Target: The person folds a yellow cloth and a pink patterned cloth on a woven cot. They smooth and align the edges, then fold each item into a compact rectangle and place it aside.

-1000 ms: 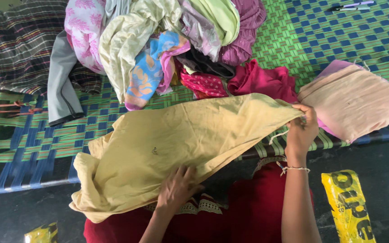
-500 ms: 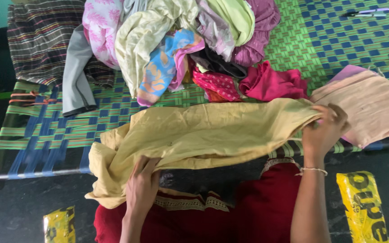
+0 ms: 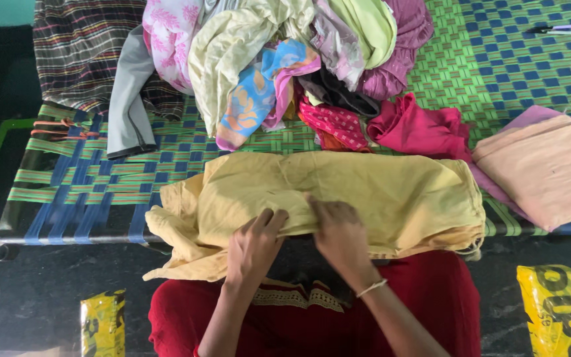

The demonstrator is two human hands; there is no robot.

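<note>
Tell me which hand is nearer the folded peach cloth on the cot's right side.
Right. The right hand rests mid-garment, closer to the folded peach cloth; the left hand lies farther left.

This looks like a room in a home, on a day for sorting the wash. A woven cot with green and blue straps and a metal bar at its edge stands on a dark, shiny stone floor. A big heap of mixed clothes in many colours lies on the cot. A striped blanket sits at the far corner. A folded peach cloth rests at one side. Two yellow plastic bags lie on the floor.
</note>
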